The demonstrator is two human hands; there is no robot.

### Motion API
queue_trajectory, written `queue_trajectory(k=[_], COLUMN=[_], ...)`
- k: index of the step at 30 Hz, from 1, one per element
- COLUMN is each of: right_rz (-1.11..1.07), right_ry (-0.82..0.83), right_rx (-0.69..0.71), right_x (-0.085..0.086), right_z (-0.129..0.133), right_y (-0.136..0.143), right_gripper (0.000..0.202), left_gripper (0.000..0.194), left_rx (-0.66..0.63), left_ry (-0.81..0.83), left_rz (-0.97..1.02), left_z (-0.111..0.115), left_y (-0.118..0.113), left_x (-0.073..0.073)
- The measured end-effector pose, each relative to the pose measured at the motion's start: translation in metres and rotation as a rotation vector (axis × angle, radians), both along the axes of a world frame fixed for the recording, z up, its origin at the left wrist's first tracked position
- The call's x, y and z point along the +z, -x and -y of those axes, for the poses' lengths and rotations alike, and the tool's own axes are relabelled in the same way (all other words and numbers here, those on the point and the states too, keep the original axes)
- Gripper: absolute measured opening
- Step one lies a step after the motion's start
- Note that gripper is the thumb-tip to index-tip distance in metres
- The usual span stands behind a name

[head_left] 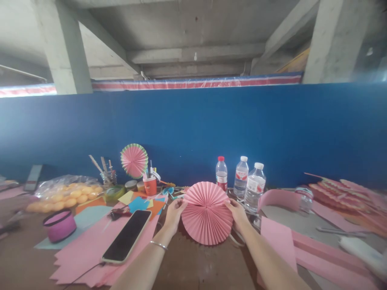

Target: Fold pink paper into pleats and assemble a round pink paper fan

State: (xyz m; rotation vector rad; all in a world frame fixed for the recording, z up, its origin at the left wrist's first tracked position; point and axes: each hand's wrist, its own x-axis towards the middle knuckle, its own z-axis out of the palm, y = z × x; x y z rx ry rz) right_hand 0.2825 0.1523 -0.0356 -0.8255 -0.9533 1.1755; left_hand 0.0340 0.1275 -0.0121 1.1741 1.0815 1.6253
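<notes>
A round pleated pink paper fan [207, 221] is spread into a full disc in front of me, above the brown table. My left hand [174, 213] pinches its left edge, thumb and fingers closed on the paper. At the opposite edge my right hand [237, 211] grips it the same way. A dark line runs across the disc from the centre toward both hands, where the upper and lower halves meet. The fingertips behind the paper are hidden.
On the left, a phone [127, 237] lies on pink paper sheets [75, 257], beside a purple ring-shaped item [59, 226]. Behind stand an orange cup of pens [150, 186] and a finished-looking paper rosette [134, 160]. Water bottles [255, 187] and pink strips [326, 253] are right.
</notes>
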Motion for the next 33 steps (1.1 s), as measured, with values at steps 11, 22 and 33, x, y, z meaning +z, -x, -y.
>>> queue_trajectory(k=[11, 22, 33], right_rz=[-0.041, -0.069, 0.271], right_ry=[-0.030, -0.052, -0.179], right_rx=[0.051, -0.021, -0.515], right_x=[-0.002, 0.000, -0.006], right_z=[0.010, 0.009, -0.007], right_y=[-0.003, -0.011, -0.026], right_gripper=[0.021, 0.027, 0.026], left_gripper=[0.054, 0.075, 0.041], left_rx=[-0.209, -0.373, -0.542], left_ry=[0.057, 0.083, 0.059], left_rz=[0.084, -0.063, -0.491], left_z=[0.015, 0.041, 0.040], left_y=[-0.002, 0.006, 0.014], left_x=[-0.002, 0.002, 0.005])
